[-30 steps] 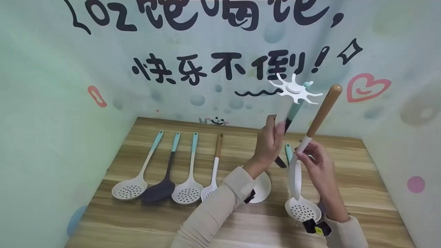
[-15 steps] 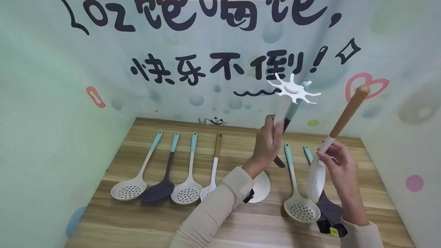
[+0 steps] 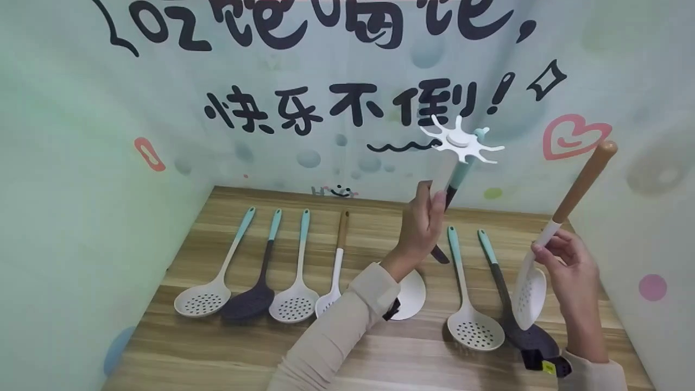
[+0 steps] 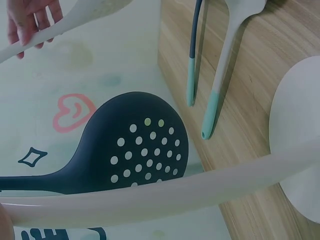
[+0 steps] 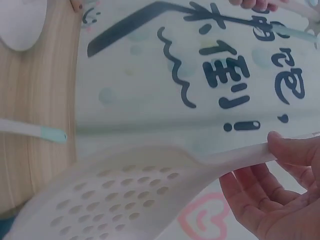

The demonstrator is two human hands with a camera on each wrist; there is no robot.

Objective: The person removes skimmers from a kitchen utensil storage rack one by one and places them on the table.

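My left hand (image 3: 423, 222) grips the pale post of a utensil stand, whose white top (image 3: 459, 140) spreads into several hooks. Its round white base (image 3: 414, 296) is on the table, partly behind my sleeve. A dark skimmer with a turquoise handle hangs from the stand; its perforated head (image 4: 140, 145) shows behind the post in the left wrist view. Between thumb and fingers, my right hand (image 3: 575, 271) pinches the white neck of a wooden-handled skimmer (image 3: 531, 298). That skimmer is held head down, handle up, overlapping a dark skimmer (image 3: 535, 339) on the table.
Left of the stand, a row on the wooden table (image 3: 380, 358) holds a white skimmer (image 3: 203, 300), a dark one (image 3: 248, 304), another white one (image 3: 295, 308) and a wooden-handled one (image 3: 340, 271). Right of the base lies a white skimmer (image 3: 476, 330). A printed backdrop (image 3: 304, 60) stands behind.
My right hand has moved right with the wooden-handled skimmer, from over the white skimmer to over the dark one, its handle leaning further right. My left hand has stayed on the post.
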